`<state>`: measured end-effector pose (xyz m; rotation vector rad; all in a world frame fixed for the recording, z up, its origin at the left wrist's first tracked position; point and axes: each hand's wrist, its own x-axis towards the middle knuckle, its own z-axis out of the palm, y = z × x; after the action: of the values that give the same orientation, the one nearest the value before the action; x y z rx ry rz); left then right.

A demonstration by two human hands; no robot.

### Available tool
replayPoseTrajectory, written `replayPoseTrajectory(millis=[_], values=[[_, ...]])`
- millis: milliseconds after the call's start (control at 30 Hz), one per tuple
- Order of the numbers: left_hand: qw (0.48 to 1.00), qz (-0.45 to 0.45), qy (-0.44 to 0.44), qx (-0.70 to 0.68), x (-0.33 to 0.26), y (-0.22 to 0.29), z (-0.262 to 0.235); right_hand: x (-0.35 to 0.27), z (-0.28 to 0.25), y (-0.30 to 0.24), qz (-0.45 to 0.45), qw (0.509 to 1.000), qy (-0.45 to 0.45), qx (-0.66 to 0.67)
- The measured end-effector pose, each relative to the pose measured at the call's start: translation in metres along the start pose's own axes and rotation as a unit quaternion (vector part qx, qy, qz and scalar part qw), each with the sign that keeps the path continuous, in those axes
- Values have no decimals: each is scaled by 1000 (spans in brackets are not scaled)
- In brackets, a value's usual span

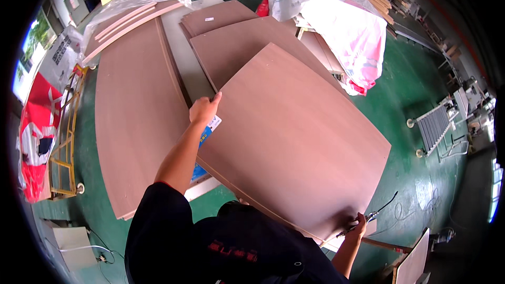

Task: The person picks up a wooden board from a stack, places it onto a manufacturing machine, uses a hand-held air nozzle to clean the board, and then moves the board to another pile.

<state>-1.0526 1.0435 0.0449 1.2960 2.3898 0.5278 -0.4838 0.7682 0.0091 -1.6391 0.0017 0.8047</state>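
Note:
A large pinkish-brown wood panel (300, 142) lies tilted in front of me, close to my body. My left hand (206, 109) is closed on its left edge, next to a small white label (214, 122); some fingers are hidden. My right hand (360, 224), at the panel's near right corner, is closed around an air blow gun (372, 215). Its thin dark nozzle points up and to the right, away from the panel. Beyond the held panel lie more panels (231, 50) of the same colour, overlapping each other.
To the left is a stack of long panels (139, 121), with narrow strips (131, 23) at its far end. Plastic sheeting (342, 21) covers a pile at the far right. A yellow trolley frame (66, 142) stands at left, a roller stand (434, 124) on the green floor at right.

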Motion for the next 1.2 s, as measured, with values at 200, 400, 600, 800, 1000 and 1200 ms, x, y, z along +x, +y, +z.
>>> replayPoseTrajectory(millis=[200,400,600,800,1000,1200], values=[[999,6,-27,34,63,20,6,8,29,5,47,998,44,-24],[998,-7,-41,39,101,17,14,-15,73,0,20,995,84,-51],[997,13,-6,76,124,20,22,-16,96,-11,48,994,73,-67],[980,97,134,107,107,-8,-3,-2,106,9,90,994,34,-55],[995,20,55,74,7,-45,0,-6,142,18,60,993,-38,-94],[990,93,93,-54,-6,-21,34,-10,158,13,68,985,-67,-146]])
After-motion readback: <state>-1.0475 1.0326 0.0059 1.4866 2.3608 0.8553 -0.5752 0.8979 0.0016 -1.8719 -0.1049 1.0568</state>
